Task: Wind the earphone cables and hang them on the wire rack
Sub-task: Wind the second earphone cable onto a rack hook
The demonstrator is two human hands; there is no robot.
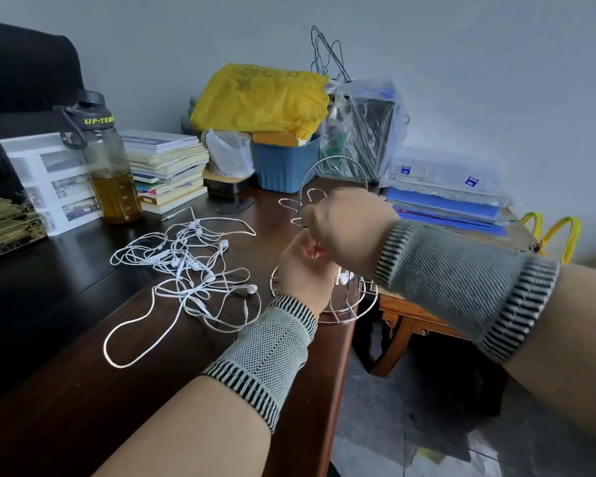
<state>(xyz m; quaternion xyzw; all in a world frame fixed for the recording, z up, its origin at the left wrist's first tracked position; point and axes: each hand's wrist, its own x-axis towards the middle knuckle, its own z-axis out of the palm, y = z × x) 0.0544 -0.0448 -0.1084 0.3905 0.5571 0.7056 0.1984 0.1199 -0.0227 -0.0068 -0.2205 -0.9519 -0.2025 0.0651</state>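
A chrome wire rack (368, 302) with a round base, looped hooks and an arched handle stands at the right edge of the dark wooden table (83, 390). My left hand (301, 270) and my right hand (346, 228) meet in front of the rack, both with curled fingers. Between them they hold a white earphone cable (341, 279); only its earbuds show, hanging below my right hand. The right hand is blurred and hides the rack's middle. A tangle of several loose white earphones (186, 266) lies on the table left of the rack.
A bottle of amber liquid (112, 173) and a stack of books (167, 170) stand at the back left. Behind the rack are a blue bin (284, 166), a yellow bag (258, 98) and plastic bags. Blue folders (444, 204) lie on a lower table at right.
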